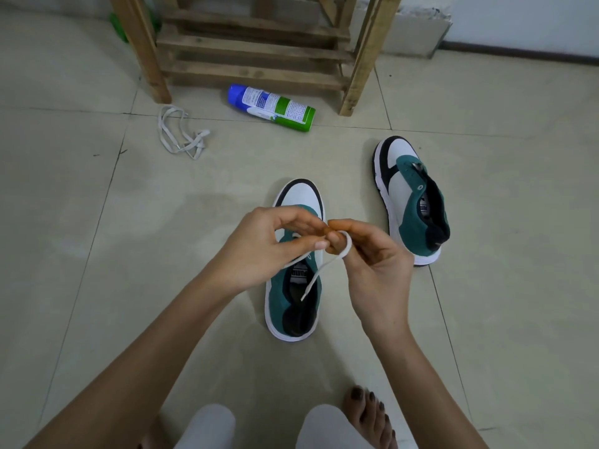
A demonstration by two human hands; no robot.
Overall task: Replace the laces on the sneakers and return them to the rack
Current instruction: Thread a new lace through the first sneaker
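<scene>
Sneakers lie in a pair on a pale tiled floor, in front of a wooden rack that stands at the far edge of the view, its slatted lower shelves facing the person.

The person's 2 bare forearms reach in from the bottom edge and meet over the middle of the floor. Below them show 2 knees in white cloth and 1 bare foot with dark-painted toenails, resting on the tiles at the lower right.

The near sneaker, white, green and black, stands upright directly under the hands, toe pointing away toward the rack. The far sneaker, in the same colours, stands to its right and further off, apart from it, toe also away and heel turned slightly outward; a metal eyelet shows on its green side.

The left hand is curled, thumb and fingertips pinching the white lace just above the near sneaker's tongue. The right hand touches it fingertip to fingertip, fingers bent, with the same lace looped round its forefinger; 1 free end hangs down over the shoe's opening.

A spray can, blue-capped with a white and green label, lies on its side just in front of the rack.

A loose lace, greyish white, lies tangled on the tiles to the left of the can.
</scene>
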